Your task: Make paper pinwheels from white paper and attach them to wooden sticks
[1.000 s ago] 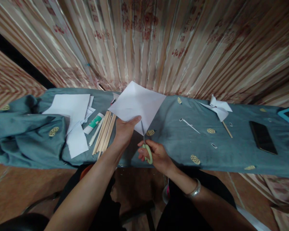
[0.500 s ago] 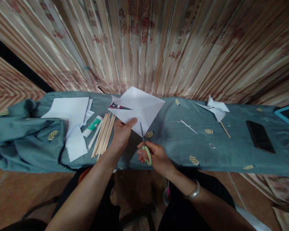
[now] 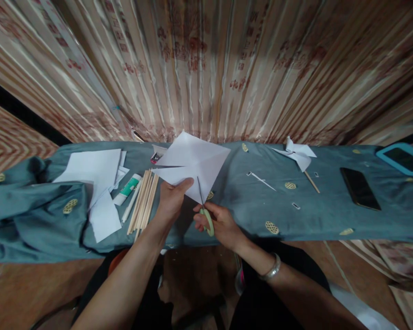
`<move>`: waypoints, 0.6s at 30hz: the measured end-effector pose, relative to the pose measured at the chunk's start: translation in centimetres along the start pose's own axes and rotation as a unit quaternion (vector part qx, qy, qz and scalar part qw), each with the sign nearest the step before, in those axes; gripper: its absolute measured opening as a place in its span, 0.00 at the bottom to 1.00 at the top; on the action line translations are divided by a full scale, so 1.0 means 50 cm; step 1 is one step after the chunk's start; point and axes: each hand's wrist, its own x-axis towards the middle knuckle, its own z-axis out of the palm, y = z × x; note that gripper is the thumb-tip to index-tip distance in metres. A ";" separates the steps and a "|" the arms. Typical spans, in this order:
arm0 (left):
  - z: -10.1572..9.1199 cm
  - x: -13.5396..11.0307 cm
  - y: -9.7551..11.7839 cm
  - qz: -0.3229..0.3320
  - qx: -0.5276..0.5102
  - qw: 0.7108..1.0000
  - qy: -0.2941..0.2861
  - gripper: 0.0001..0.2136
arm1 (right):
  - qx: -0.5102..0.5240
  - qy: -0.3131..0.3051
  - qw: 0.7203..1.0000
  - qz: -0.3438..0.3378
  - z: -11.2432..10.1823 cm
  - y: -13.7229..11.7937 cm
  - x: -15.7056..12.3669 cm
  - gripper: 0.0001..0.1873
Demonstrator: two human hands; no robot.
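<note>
My left hand pinches the near left edge of a white square of paper, held tilted above the table, thumb on top. A slit runs in from the sheet's left corner. My right hand is closed round green-handled scissors. Their blades point up into the paper's near corner. Both hands hover over the front edge of a table covered with a blue-grey cloth.
Wooden sticks, a glue tube and loose white sheets lie left of my hands. A finished paper pinwheel, a black phone and a teal-cased tablet lie to the right. A striped curtain hangs behind.
A slit has opened in the paper's left corner. The sheet has turned in my left hand, and the scissor blades now meet its near corner. The view has shifted slightly.
</note>
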 end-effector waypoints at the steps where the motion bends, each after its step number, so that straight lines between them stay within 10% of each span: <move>1: 0.000 -0.001 0.000 0.001 -0.002 1.000 -0.003 0.15 | 0.000 -0.001 1.000 -0.001 0.000 0.000 0.000 0.20; 18: 0.006 -0.007 0.010 -0.022 -0.037 0.999 -0.009 0.17 | 0.004 -0.005 1.000 -0.012 -0.005 0.000 0.006 0.22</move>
